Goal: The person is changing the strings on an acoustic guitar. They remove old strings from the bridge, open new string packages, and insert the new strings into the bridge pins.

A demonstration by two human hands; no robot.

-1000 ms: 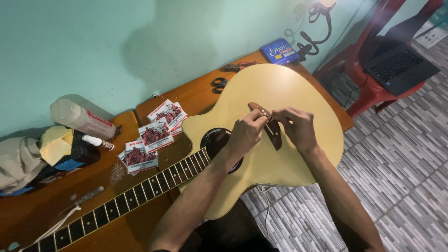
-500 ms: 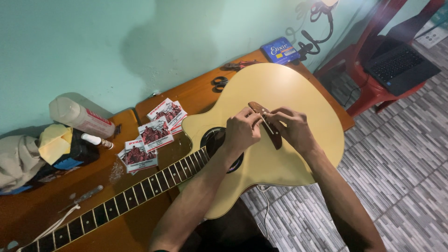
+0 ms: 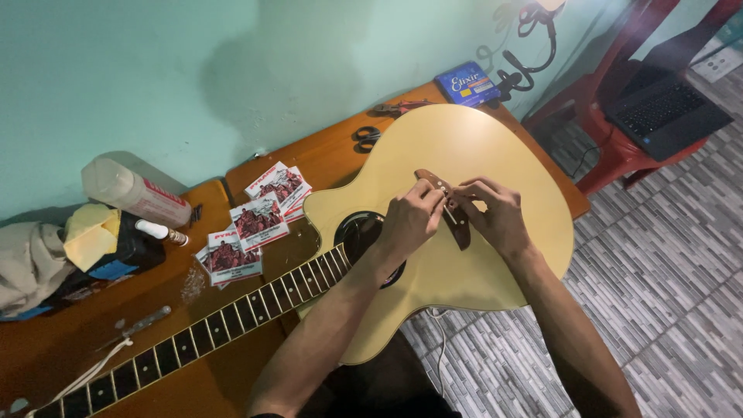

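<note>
Pale green wall behind, a brown wooden desk (image 3: 325, 159) below it, and grey patterned floor tiles to your right. A pale yellow acoustic guitar (image 3: 480, 155) lies face up across the desk, its body hanging past the desk edge and its neck running toward your lower left.

Both of your hands meet at the dark wooden bridge (image 3: 458, 224) on the guitar top. Your left hand (image 3: 410, 220) is curled with its fingertips pinched together at the upper part of the bridge, near the small white pins. Your right hand (image 3: 495, 217) is also pinched, thumb and forefinger close together just beside the left. Whatever they pinch is too small to make out.

To do this well, I judge you should keep the wrists low and steady, work one pin at a time, and press straight down rather than at an angle.

Few containers are in view. A whitish plastic bottle (image 3: 135, 193) lies on its side near the wall; its contents cannot be seen. Several flat red and white packets (image 3: 259, 220) sit fanned beside the guitar's cutaway, and a blue box (image 3: 467, 83) rests at the far end; whether these are full cannot be told.
</note>
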